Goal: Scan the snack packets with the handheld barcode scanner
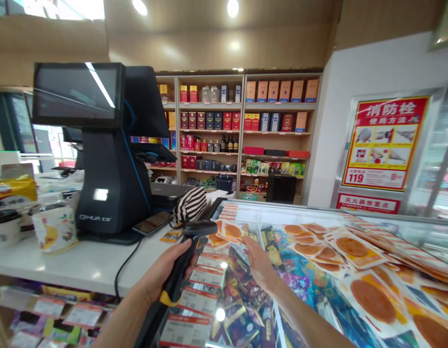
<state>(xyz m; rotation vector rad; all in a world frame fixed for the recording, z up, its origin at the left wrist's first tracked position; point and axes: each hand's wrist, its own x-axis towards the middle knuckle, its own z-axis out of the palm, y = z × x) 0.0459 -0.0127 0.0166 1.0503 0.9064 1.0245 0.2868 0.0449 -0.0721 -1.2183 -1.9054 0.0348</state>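
My left hand [166, 275] is wrapped round the handle of a black barcode scanner [200, 228] with a yellow accent; its head tilts toward the right. Just beyond the scanner are a few flat food packets [233, 232], printed with a brown round piece on white and yellow. At their right edge my right hand [260, 263] has its fingertips on them, seemingly in a pinch; its lower fingers are partly hidden. Both hands are over the glass top of a chest freezer [260, 212], with colourful wrapped goods beneath. Many similar packets [372, 297] lie spread on the glass at right.
On the white counter [144, 263] at left stand a black checkout terminal [108, 183], a phone [151, 223], a striped pouch [190, 205], a pouch-shaped snack pack [55, 227] and a lidded cup [5, 229]. A black cable [120, 270] hangs over the counter. Stocked shelves [209, 130] line the back wall.
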